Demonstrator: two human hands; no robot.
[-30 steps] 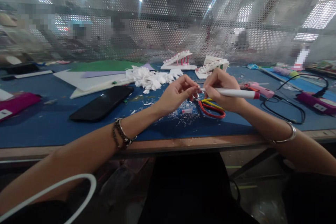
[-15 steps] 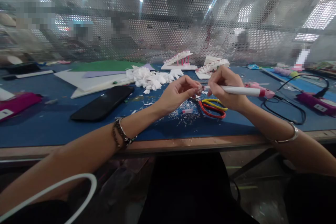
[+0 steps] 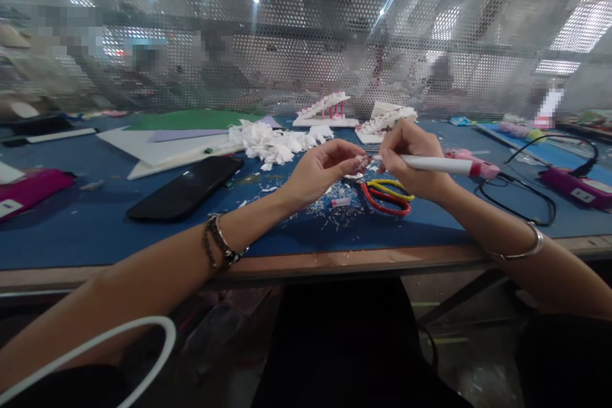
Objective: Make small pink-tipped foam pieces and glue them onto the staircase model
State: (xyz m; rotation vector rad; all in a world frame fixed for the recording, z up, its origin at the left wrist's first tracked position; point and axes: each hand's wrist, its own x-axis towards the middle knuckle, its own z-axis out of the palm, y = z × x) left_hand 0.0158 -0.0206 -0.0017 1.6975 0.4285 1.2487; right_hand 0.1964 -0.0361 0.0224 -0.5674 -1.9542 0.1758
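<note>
My right hand [image 3: 408,159] grips a white pen-like craft knife with a red collar [image 3: 442,166], its tip pointing left. My left hand [image 3: 322,169] pinches a tiny white piece [image 3: 359,159] at the fingertips, right against the tool's tip. Both hands hover just above the blue table mat [image 3: 95,229], over a scatter of white shavings [image 3: 335,204] and a pair of red and yellow-handled scissors [image 3: 387,197]. A small pink and white bit [image 3: 341,202] lies among the shavings.
A black phone [image 3: 186,188] lies left of my hands. Behind are white foam sheets [image 3: 162,146], a pile of white scraps [image 3: 275,140], two small white stair models [image 3: 329,108], a pink glue gun [image 3: 471,162], a black cable [image 3: 521,197] and magenta tools at both sides. A perforated screen backs the table.
My right hand and the knife rose slightly and shifted a little right. The left fingers stayed pinched on the small piece.
</note>
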